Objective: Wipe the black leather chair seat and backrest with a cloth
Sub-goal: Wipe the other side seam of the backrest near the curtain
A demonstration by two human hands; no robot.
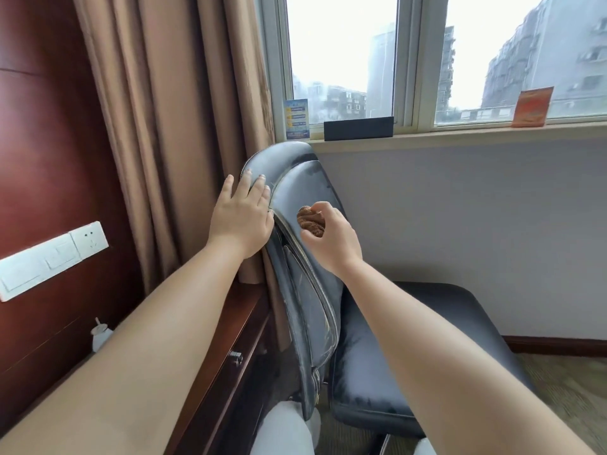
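My right fingers are curled tight round a bunched brown cloth, and I hold it against the front of the backrest, up near the top. My left hand lies flat on the back edge of the backrest, fingers straight, to keep the chair steady. The right hand is just beside the left, with the padded edge between them. The seat is lower down, to the right, and nothing touches it.

I think I am at the backrest part of the job, and the seat is not wiped yet.

What could go wrong? The cloth is balled up small, so only a little bit of it rubs the leather. I could miss big patches. The chair may roll or spin if I push hard, because my left hand only rests on it and does not grab. The leather looks worn and scuffed along the seams, so hard rubbing might peel it more. The curtain hangs close behind and could get caught.

I cannot see the chair's legs or wheels; my arms and knees cover them. Most of the cloth is tucked in my palm. The small white thing by the wall at the lower left is too blurry to name.
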